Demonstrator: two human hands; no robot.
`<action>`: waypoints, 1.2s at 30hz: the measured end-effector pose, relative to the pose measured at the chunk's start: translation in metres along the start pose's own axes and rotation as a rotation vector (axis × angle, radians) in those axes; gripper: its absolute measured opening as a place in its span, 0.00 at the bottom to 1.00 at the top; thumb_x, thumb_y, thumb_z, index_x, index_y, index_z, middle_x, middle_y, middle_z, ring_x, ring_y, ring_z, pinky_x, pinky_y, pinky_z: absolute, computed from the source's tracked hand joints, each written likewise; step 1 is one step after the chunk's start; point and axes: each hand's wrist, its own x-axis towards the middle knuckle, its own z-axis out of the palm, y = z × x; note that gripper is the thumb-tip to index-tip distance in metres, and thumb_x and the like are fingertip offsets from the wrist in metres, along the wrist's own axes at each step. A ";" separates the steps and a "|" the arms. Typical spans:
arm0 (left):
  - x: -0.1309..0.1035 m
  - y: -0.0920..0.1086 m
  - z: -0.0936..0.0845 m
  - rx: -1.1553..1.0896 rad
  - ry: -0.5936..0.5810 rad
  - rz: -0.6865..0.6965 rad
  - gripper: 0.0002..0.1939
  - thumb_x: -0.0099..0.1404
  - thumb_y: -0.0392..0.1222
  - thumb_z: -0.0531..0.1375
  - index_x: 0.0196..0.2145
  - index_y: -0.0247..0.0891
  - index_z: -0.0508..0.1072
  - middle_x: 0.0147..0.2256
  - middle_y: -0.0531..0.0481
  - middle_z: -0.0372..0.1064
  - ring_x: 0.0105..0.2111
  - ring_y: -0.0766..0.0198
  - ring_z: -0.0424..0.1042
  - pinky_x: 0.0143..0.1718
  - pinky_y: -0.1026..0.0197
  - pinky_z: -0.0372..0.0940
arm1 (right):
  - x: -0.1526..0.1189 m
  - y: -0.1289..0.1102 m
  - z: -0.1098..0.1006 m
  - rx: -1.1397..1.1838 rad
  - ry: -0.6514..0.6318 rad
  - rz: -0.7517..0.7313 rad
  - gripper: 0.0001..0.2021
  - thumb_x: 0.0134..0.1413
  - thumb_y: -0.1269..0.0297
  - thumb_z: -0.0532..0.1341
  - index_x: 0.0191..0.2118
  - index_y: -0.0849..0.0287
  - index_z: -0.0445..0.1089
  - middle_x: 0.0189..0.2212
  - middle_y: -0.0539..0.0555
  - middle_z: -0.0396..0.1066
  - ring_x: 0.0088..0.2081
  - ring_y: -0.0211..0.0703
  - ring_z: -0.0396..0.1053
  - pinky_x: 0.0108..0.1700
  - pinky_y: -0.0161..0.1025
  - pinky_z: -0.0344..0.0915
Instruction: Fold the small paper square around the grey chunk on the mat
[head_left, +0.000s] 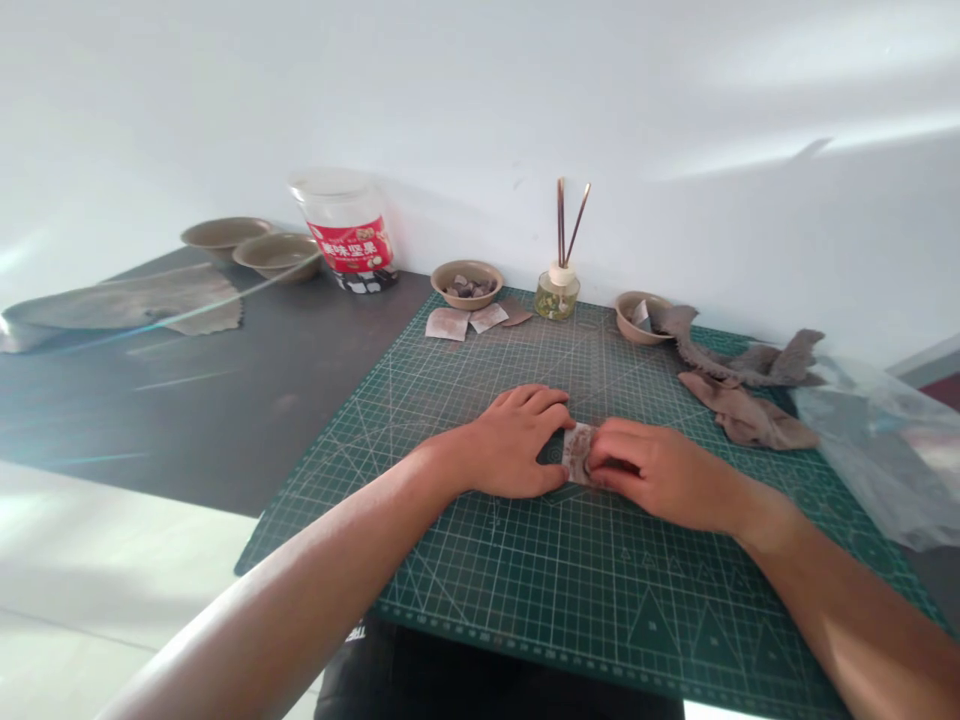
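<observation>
A small, pale square of sheet (576,450) with brown smudges, perhaps sandpaper, lies flat on the green cutting mat (480,570). My left hand (517,440) rests palm down on the mat, fingers stretched out, with its thumb and index fingertip at the square's left corners. From the other side, my right hand (660,470) has its fingers bent together in a pinch against the square's right part. Whatever is in that pinch is hidden by the fingers.
Behind are a bowl of stones (466,286), pale sheet pieces (448,323), a reed diffuser (557,292) and a plastic tub (349,235). On the right are another bowl (637,325), brown cloths (750,415) and clear plastic (885,450). Bowls (277,255) and a cloth (135,305) lie left.
</observation>
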 end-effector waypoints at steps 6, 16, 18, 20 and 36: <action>0.000 -0.001 0.001 0.007 0.006 0.004 0.25 0.65 0.54 0.61 0.57 0.44 0.65 0.67 0.44 0.49 0.67 0.47 0.46 0.66 0.41 0.47 | -0.001 0.005 0.000 -0.045 0.006 0.045 0.04 0.64 0.64 0.61 0.37 0.54 0.71 0.36 0.50 0.70 0.36 0.41 0.69 0.38 0.38 0.62; 0.000 -0.003 0.002 0.014 0.009 0.010 0.26 0.66 0.55 0.60 0.57 0.44 0.64 0.67 0.45 0.49 0.68 0.46 0.46 0.66 0.41 0.47 | 0.003 0.008 0.003 0.005 0.052 0.049 0.04 0.64 0.66 0.60 0.36 0.55 0.70 0.36 0.50 0.72 0.38 0.42 0.70 0.41 0.38 0.64; 0.000 -0.003 0.003 0.009 0.011 0.015 0.26 0.66 0.55 0.59 0.57 0.44 0.64 0.67 0.45 0.49 0.68 0.46 0.45 0.66 0.42 0.47 | 0.003 0.003 0.006 0.035 0.010 -0.029 0.03 0.65 0.66 0.59 0.38 0.54 0.70 0.39 0.50 0.71 0.40 0.41 0.70 0.42 0.38 0.64; 0.000 -0.004 0.004 0.012 0.018 0.014 0.26 0.66 0.55 0.59 0.58 0.44 0.64 0.67 0.45 0.49 0.68 0.47 0.45 0.66 0.42 0.47 | 0.006 0.001 0.009 0.011 0.058 -0.012 0.03 0.66 0.66 0.58 0.39 0.54 0.69 0.40 0.51 0.71 0.40 0.42 0.70 0.43 0.39 0.63; 0.000 -0.002 0.003 0.007 0.015 0.011 0.25 0.66 0.54 0.60 0.57 0.44 0.65 0.67 0.44 0.49 0.68 0.46 0.45 0.65 0.40 0.48 | 0.006 0.007 0.006 -0.044 0.100 0.077 0.03 0.64 0.66 0.60 0.37 0.54 0.70 0.37 0.50 0.71 0.38 0.42 0.70 0.41 0.39 0.63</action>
